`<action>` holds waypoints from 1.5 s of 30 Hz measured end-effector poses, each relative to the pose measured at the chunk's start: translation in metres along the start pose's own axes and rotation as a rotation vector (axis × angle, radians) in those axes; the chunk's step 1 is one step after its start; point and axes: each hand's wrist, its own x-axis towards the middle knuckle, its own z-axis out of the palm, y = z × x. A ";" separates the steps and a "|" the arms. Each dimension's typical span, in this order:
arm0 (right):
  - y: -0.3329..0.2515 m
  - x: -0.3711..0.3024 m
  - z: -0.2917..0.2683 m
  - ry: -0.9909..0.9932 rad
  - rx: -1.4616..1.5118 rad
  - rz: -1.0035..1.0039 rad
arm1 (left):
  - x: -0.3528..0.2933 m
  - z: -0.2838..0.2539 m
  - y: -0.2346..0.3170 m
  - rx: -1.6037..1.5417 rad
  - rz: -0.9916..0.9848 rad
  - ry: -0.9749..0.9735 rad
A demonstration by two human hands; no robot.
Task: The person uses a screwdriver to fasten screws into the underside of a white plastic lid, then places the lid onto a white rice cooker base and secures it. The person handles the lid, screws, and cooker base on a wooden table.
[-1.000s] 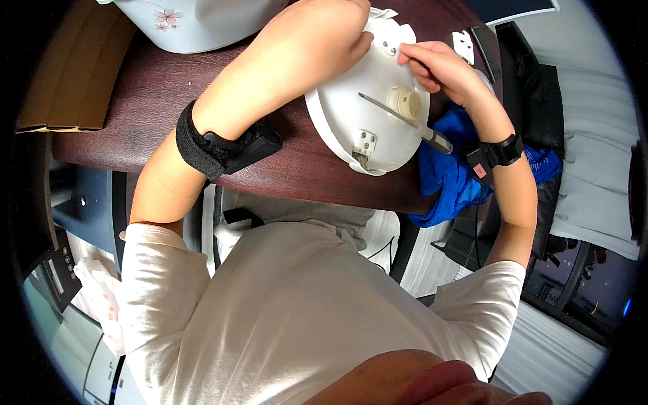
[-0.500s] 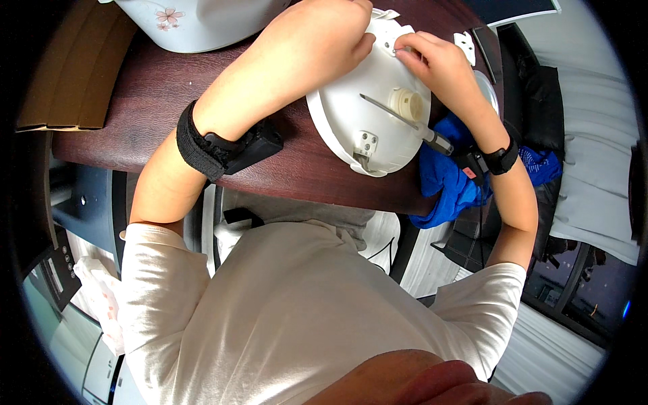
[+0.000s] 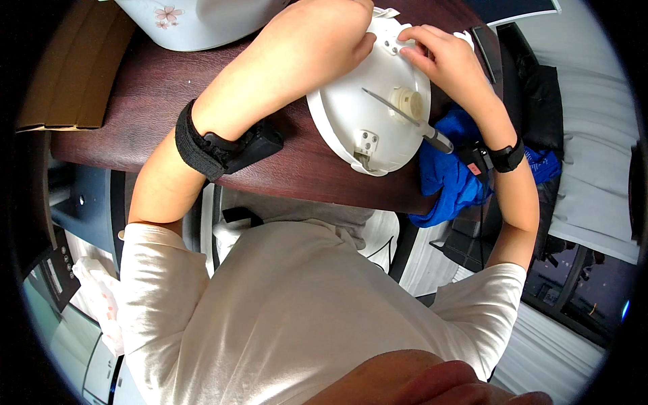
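Right hand edges away from bench's near edge; work apparently stays at the shell's bracket; left hand apart, grips unclear.

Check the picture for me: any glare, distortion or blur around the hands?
Head view: soft sheen on the table, shell brightly lit; fisheye bending, black corners; no obvious blur on the right hand; left hand at the top edge, partly hidden.
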 end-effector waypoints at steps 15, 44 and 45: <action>0.003 0.001 0.016 0.028 -0.030 -0.106 | 0.000 0.003 -0.004 0.018 0.041 0.022; 0.007 -0.001 0.015 -0.017 -0.105 -0.108 | 0.000 0.002 -0.002 -0.004 0.034 0.015; 0.006 -0.001 0.014 -0.027 -0.091 -0.090 | 0.000 0.002 -0.002 -0.014 0.042 0.026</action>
